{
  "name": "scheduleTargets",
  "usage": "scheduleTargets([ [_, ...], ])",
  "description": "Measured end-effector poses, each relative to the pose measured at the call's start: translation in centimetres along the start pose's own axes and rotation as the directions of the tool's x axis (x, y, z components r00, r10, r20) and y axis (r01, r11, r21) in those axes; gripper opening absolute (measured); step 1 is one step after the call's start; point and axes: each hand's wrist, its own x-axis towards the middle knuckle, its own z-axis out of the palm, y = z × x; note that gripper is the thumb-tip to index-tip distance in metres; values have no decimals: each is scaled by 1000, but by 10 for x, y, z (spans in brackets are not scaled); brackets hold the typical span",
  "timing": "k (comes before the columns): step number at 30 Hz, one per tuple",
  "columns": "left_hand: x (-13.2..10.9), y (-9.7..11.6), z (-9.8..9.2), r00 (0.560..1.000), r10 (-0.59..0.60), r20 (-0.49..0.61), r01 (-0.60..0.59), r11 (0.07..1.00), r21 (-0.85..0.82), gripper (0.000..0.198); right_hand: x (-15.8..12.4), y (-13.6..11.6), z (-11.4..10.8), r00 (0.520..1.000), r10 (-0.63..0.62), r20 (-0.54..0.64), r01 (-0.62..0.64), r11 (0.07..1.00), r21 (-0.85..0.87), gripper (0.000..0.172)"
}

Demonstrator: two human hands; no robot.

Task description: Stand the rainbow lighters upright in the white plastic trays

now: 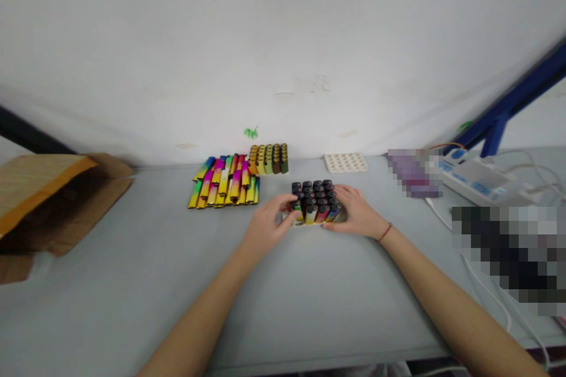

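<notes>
A white holder tray (299,223) stands on the table in front of me, filled with upright, black-topped pieces that look like lighters (311,212). My left hand (273,219) is at its front left corner, thumb and fingers closed around a green lighter (296,207) there. My right hand (356,212) wraps the right side of the tray, thumb at the front corner and fingers along the far side. The fingertips of the right hand are partly hidden behind the lighters.
Shiny rainbow-coloured tubes (223,185) lie piled at the left, beside a block of gold-topped pieces (267,159). A white tray with holes (345,162) lies by the wall. An open cardboard box (84,212) is far left; a power strip (475,179) and cables (486,294) are right.
</notes>
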Motion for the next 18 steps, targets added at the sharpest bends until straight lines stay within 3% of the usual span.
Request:
scheduleTargets([
  [9,4,-3,-7,993,109,-32,-107,992,68,21,-1,2,0,1000,-18,-1,18,1000,-1,80],
  [18,4,-1,-8,975,220,17,-220,971,95,23,-1,0,0,1000,-6,-5,6,1000,-11,81],
])
